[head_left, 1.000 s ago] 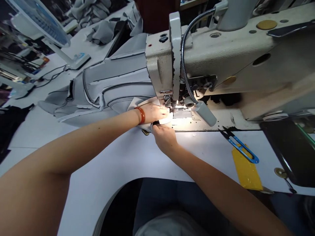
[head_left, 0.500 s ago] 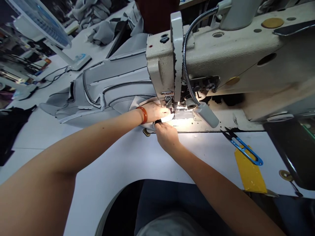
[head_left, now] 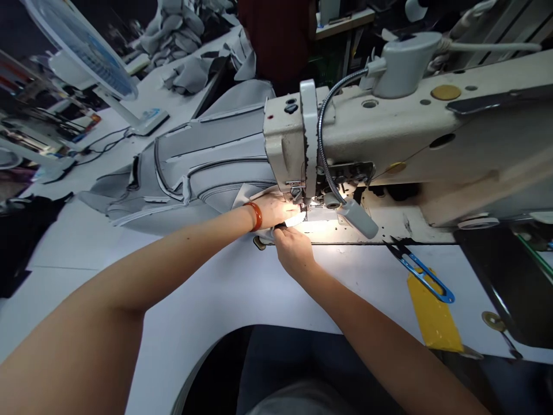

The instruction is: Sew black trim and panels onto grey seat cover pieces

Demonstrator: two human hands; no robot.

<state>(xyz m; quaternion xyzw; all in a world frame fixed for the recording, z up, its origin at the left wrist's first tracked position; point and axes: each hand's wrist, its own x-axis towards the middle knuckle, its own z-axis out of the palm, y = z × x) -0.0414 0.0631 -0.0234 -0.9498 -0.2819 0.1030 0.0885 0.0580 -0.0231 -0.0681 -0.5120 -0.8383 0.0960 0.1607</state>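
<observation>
A large grey sewn fabric piece (head_left: 224, 178) with dark-edged seams lies left of the sewing machine (head_left: 363, 132), its near end under the lit machine head. My left hand (head_left: 274, 210), with an orange-red bangle on the wrist, rests on this fabric just left of the presser foot (head_left: 306, 208). Its fingers reach out flat towards the needle area. Closer to me, my right hand (head_left: 294, 249) has thumb and fingers pinched on the fabric's edge, where a small dark bit shows. The fingertips are partly hidden.
Blue thread snips (head_left: 425, 271) and a yellow tag (head_left: 434, 314) lie on the white table (head_left: 207, 288) at right, near a dark panel (head_left: 501, 282). A lamp on a flexible neck (head_left: 360, 219) hangs by the needle. A fan (head_left: 86, 52) stands left; a person in dark red (head_left: 276, 40) is behind.
The view has tilted up a little, so everything sits lower in the picture. Both hands keep almost the same place at the presser foot.
</observation>
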